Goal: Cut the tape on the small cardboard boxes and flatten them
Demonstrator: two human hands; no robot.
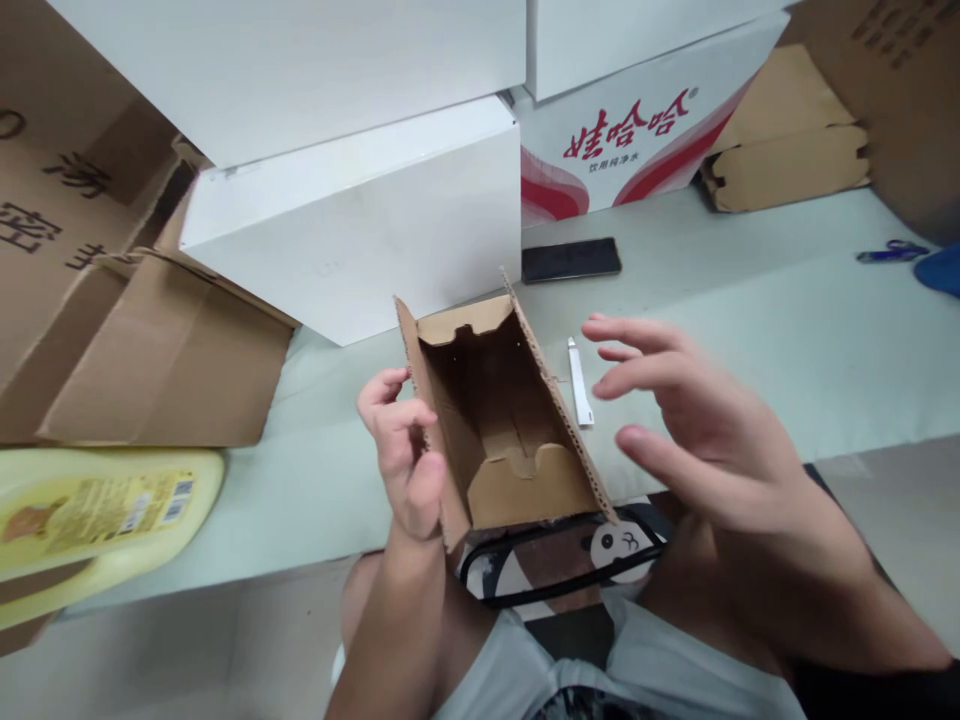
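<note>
A small brown cardboard box stands at the table's front edge with its top flaps raised, and its inside looks bare. Against its left flap, my left hand has curled fingers and thumb that hold the flap's edge. My right hand hovers to the right of the box, slightly blurred, fingers and thumb spread with nothing between them. On the table between that hand and the box lies a slim white tool, perhaps a small cutter. Behind it rests a black smartphone.
Large white boxes and a red-and-white printed carton line the back. Brown cartons and a yellow bottle stand at left. At right are a folded cardboard box and a blue-handled item on the pale table.
</note>
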